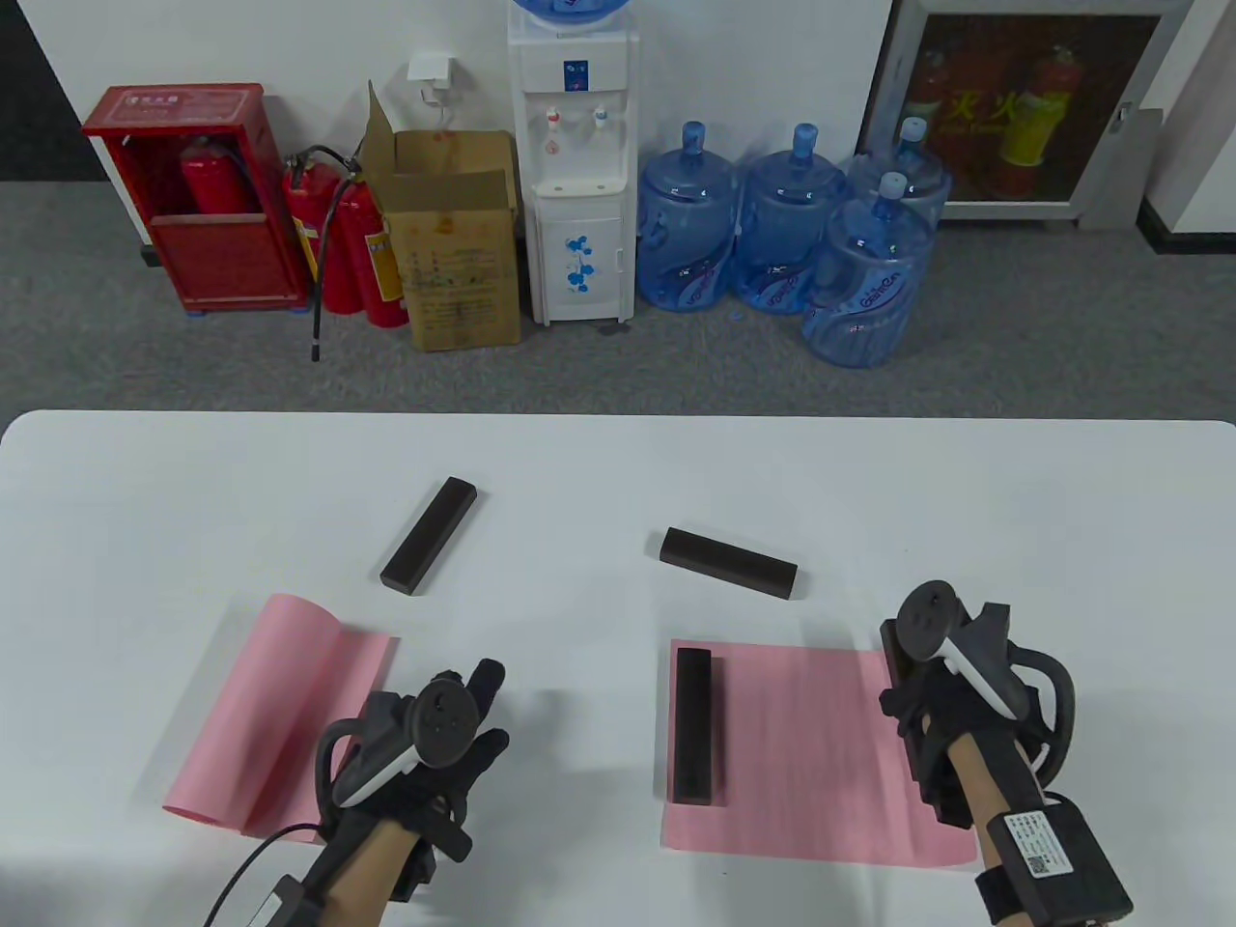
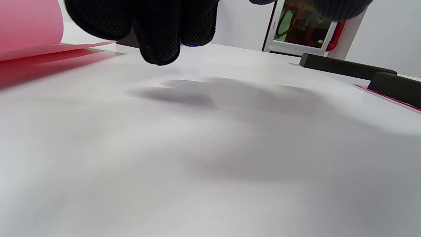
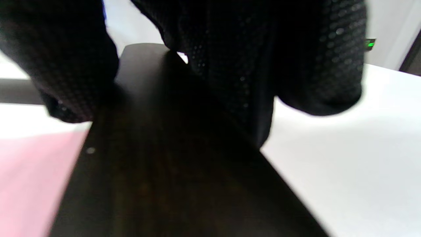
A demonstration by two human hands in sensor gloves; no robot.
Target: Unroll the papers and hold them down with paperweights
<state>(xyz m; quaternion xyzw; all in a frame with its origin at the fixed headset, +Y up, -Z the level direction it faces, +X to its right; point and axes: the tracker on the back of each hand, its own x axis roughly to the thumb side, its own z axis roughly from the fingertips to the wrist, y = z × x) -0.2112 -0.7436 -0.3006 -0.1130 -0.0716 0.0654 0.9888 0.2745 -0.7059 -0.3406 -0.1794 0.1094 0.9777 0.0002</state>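
Two pink papers lie on the white table (image 1: 599,463). The left paper (image 1: 290,705) is partly unrolled, its left part still curled up. My left hand (image 1: 463,719) hovers just right of it and holds nothing; its fingertips (image 2: 158,49) hang above the bare table. The right paper (image 1: 811,753) lies flat with a dark paperweight (image 1: 693,724) on its left edge. My right hand (image 1: 908,695) grips another dark paperweight (image 3: 164,184) at the paper's right edge, thumb on one side and fingers on the other.
Two loose dark paperweights lie further back, one at centre left (image 1: 429,547) and one at centre (image 1: 729,562). Beyond the table's far edge stand water bottles, a dispenser, a cardboard box and fire extinguishers.
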